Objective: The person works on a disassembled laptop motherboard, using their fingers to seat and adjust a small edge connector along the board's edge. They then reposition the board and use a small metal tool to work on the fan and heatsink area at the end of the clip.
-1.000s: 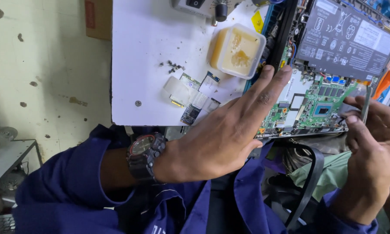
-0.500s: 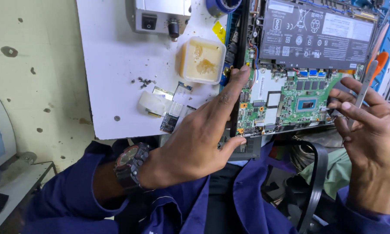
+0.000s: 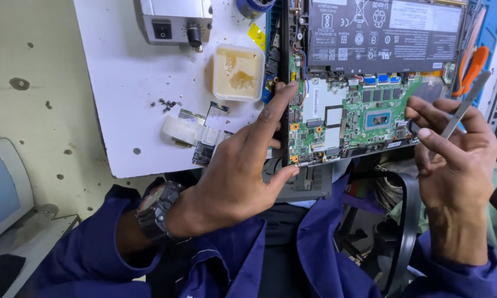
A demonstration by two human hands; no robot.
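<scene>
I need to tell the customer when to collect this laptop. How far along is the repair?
Done: the bottom cover is off, leaving the green mainboard and grey battery bare; loose screws lie on the white table. In hand: the left hand steadies the laptop's edge while the right hand holds a thin metal tool by the board. Left: the board is in place, and nothing is closed up.

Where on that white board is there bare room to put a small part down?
The white board is bare along its left side, between the grey box above, the loose screws and the near edge. It is crowded beside the open laptop: the tub, small parts and the left hand fill it.
</scene>
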